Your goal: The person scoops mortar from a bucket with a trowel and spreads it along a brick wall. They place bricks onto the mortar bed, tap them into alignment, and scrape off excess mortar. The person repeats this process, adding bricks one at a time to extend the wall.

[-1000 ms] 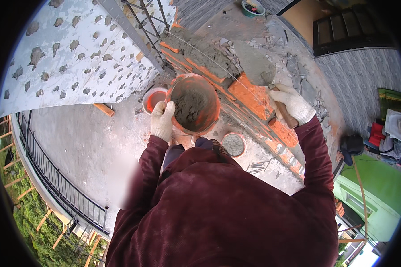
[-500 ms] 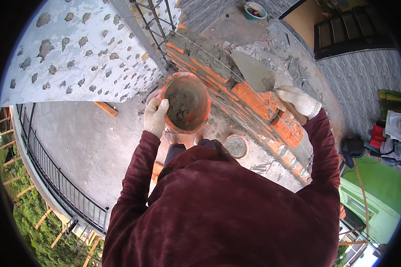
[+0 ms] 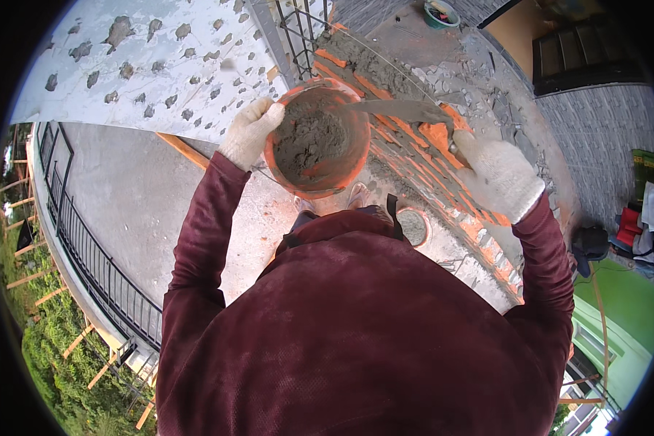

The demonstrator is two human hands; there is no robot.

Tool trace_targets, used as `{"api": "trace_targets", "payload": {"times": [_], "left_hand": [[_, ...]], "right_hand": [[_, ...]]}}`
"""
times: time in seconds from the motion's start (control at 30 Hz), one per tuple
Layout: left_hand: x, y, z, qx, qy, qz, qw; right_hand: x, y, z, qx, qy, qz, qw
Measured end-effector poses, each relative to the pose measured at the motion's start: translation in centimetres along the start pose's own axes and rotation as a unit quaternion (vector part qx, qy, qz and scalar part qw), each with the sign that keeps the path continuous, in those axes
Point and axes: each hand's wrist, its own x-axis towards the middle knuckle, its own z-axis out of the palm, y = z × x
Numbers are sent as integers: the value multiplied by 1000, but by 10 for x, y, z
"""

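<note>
My left hand (image 3: 253, 131), in a cream knit glove, grips the left rim of an orange bucket (image 3: 360, 145) that holds grey wet mortar (image 3: 309, 138). My right hand (image 3: 498, 174), gloved too, is closed on the handle of a trowel (image 3: 407, 110); its mortar-smeared blade points left, the tip over the bucket's right rim. Behind bucket and trowel runs a low orange brick wall (image 3: 479, 251) with grey mortar (image 3: 363, 54) along its top and a taut string above it. My feet (image 3: 358, 195) show below the bucket.
A second round container (image 3: 414, 227) of grey material stands by the wall's foot. Also in view are a pocked white wall (image 3: 152, 65), a railing (image 3: 109, 269) at the left edge, steel rebar (image 3: 298, 33), a green basin (image 3: 442, 16), broken rubble (image 3: 501, 109) and piled cloths (image 3: 636, 232).
The bucket in my left hand has risen in the picture and moved slightly right. The trowel has swung left from over the wall to the bucket, and my right hand has turned with it.
</note>
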Motion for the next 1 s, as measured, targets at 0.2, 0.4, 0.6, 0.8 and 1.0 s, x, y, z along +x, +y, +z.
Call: {"api": "trace_targets", "payload": {"times": [0.2, 0.4, 0.6, 0.8, 1.0], "left_hand": [[5, 61, -41, 23, -79, 74, 994], [15, 80, -87, 74, -159, 78, 981], [16, 80, -92, 33, -176, 57, 982], [13, 75, -90, 74, -146, 42, 986], [-3, 83, -73, 187, -202, 77, 958]], "right_hand": [[106, -102, 85, -112, 141, 33, 983], [94, -161, 83, -116, 65, -29, 991], [101, -171, 45, -186, 233, -14, 954], [83, -195, 66, -72, -32, -27, 997], [68, -141, 60, 147, -106, 125, 975]]}}
